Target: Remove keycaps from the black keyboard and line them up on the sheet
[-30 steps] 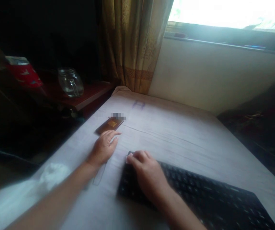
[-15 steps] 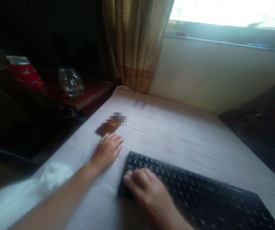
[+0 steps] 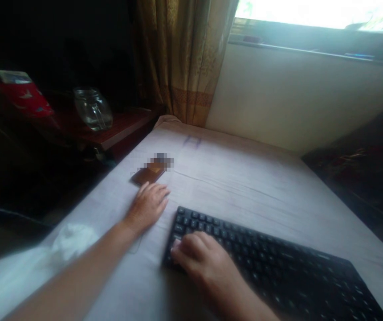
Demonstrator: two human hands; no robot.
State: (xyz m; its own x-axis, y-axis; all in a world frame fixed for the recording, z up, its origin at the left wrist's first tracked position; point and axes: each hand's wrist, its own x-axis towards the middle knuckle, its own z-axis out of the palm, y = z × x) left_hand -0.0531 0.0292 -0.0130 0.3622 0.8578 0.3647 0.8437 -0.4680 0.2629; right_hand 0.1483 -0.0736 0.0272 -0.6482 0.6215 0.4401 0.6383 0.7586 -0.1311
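Observation:
My left hand (image 3: 148,204) lies flat on the light bed sheet, fingers stretched out. Just beyond its fingertips is a brown, flat phone-like object (image 3: 146,174), its far end blurred out by pixels. A black keyboard (image 3: 265,249) lies slantwise across the sheet to the right. Over the keyboard's left end my right hand (image 3: 208,263) is closed, its fingers bent together around a small pale pink wad (image 3: 175,246). Most of the wad is hidden by the fingers, and its material is hard to make out. The wad appears to touch the keys at the left edge.
A glass jar mug (image 3: 94,111) and a red patterned container (image 3: 26,93) stand on a dark reddish wooden table (image 3: 121,125) at the left. White crumpled cloth (image 3: 73,240) lies by my left forearm. Behind the bed (image 3: 245,156) hang gold curtains (image 3: 188,58) beside a bright window.
The whole view has shifted slightly, so everything sits a little higher and further left. Both hands keep nearly the same places beside the phone-like object and on the keyboard.

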